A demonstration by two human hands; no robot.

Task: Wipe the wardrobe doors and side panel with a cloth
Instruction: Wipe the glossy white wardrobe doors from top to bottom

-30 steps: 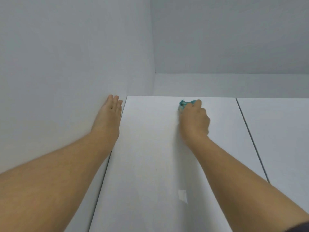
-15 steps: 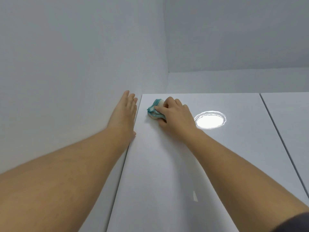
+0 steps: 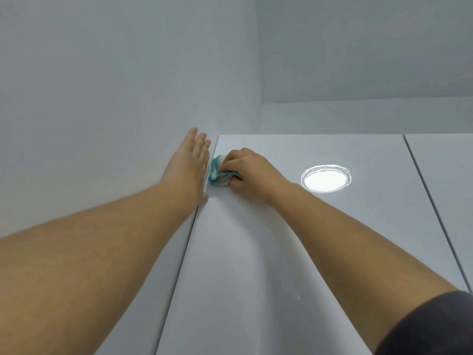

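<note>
A glossy white wardrobe door (image 3: 256, 252) fills the middle of the head view, seen from below. My right hand (image 3: 252, 172) grips a bunched teal and white cloth (image 3: 217, 174) and presses it against the door near its top left corner. My left hand (image 3: 190, 162) lies flat with straight fingers on the white surface just left of the door's edge, close beside the cloth.
A second white door (image 3: 445, 196) adjoins on the right, past a thin dark gap. A round ceiling light reflects on the door (image 3: 325, 178). The white wall (image 3: 102, 85) stands on the left and the ceiling (image 3: 358, 47) above.
My right hand has slid the cloth leftward along the top of the door, from its middle to its left edge. My left hand has stayed flat on the surface beside the door.
</note>
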